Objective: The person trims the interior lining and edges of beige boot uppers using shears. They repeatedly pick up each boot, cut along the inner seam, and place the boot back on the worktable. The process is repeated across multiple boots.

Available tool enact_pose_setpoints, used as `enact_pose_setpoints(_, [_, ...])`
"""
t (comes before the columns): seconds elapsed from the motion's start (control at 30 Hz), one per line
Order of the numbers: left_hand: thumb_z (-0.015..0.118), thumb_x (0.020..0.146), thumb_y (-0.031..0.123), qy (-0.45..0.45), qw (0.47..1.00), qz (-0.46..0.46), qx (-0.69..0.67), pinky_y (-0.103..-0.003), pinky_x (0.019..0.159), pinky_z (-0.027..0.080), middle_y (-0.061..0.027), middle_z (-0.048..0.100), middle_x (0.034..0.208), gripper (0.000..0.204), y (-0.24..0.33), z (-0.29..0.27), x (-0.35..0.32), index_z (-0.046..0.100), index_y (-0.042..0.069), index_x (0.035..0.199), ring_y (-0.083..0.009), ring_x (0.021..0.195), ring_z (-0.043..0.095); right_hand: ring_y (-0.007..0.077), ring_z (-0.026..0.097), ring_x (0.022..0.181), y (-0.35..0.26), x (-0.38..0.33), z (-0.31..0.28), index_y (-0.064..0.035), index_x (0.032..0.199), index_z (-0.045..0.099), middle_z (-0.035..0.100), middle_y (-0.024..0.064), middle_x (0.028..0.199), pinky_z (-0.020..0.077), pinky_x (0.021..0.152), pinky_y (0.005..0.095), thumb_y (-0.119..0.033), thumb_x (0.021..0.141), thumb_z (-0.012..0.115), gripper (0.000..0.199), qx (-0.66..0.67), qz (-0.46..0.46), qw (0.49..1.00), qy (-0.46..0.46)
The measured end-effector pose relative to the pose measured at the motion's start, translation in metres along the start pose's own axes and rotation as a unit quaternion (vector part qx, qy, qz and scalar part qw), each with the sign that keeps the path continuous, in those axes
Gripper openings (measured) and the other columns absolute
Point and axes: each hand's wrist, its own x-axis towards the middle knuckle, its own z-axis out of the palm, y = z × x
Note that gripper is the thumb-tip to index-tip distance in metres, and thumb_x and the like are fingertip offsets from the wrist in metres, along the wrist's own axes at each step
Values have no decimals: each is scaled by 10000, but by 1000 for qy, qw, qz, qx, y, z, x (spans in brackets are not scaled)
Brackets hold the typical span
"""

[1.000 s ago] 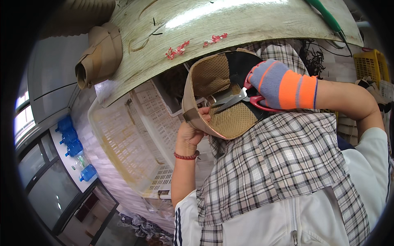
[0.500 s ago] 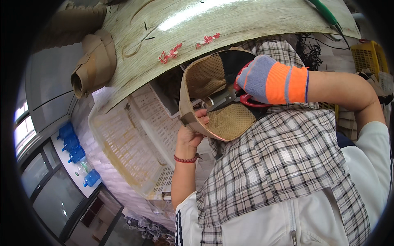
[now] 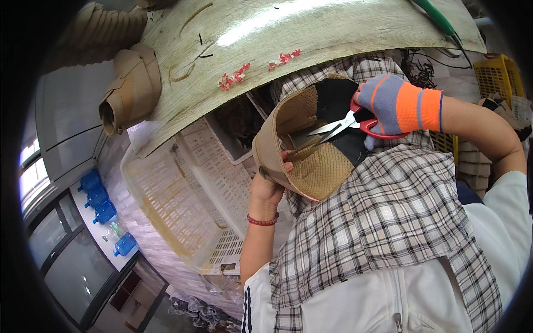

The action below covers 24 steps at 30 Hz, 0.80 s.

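While your bare left hand gripped the rim of the tan mesh shoe upper, thumb curled over its edge, you held it above your checked apron, below the worktop edge. Your gloved right hand was closed through the red handles of the scissors, whose slightly parted blades pointed into the upper's opening. A pale plastic crate sat just to the left.

One head-worn fisheye view looks steeply down, close over the lap.
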Motion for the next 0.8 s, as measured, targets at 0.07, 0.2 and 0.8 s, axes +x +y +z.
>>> enact_pose_setpoints(0.07, [799, 744, -75, -1, 1000, 1, -4, -355, 929, 546, -88, 686, 1099, 374, -2, 1, 1, 684, -3, 1093, -227, 1029, 648, 334, 687, 907, 0, 5, 6, -32, 1082, 700, 703, 143, 935, 555, 788, 405, -619, 606, 850, 770, 0, -21, 1000, 9])
enact_pose_setpoints(0.2, [792, 753, -76, -3, 1000, 8, -16, -354, 932, 548, -90, 686, 1099, 362, -4, -1, 2, 683, -6, 1091, -226, 1028, 648, 345, 695, 824, -9, 16, 2, -38, 1003, 712, 706, 154, 857, 557, 712, 415, -614, 648, 818, 685, -17, -4, 998, -67])
enact_pose_setpoints(0.8, [762, 771, -96, -8, 998, -12, -63, -383, 941, 559, -144, 681, 1134, 403, -8, -1, 5, 650, -57, 1157, -265, 1038, 657, 349, 703, 740, -51, 38, -18, 8, 884, 686, 699, 156, 770, 564, 655, 396, -776, 567, 779, 850, -17, 50, 979, -198])
